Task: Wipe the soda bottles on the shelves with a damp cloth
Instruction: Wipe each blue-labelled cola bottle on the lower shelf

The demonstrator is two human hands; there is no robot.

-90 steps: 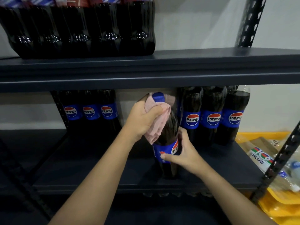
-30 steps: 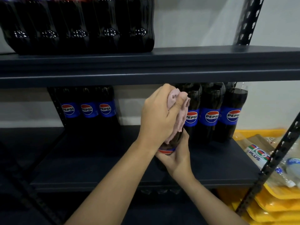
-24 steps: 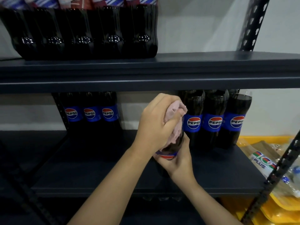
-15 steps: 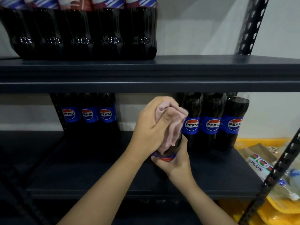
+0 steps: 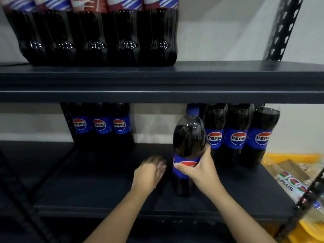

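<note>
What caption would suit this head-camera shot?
Right hand grips a Pepsi bottle on the lower shelf; blurred left hand beside it.

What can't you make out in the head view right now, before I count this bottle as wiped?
- Cloth: not discernible; the left hand is motion-blurred, so its grip is unreadable.
- Held Pepsi bottle: the right hand covers part of the label; its far side faces away.
- Upper-shelf bottles: tops cut off by the frame's top edge.
- Back-row Pepsi bottles: caps hidden behind the upper shelf.
</note>
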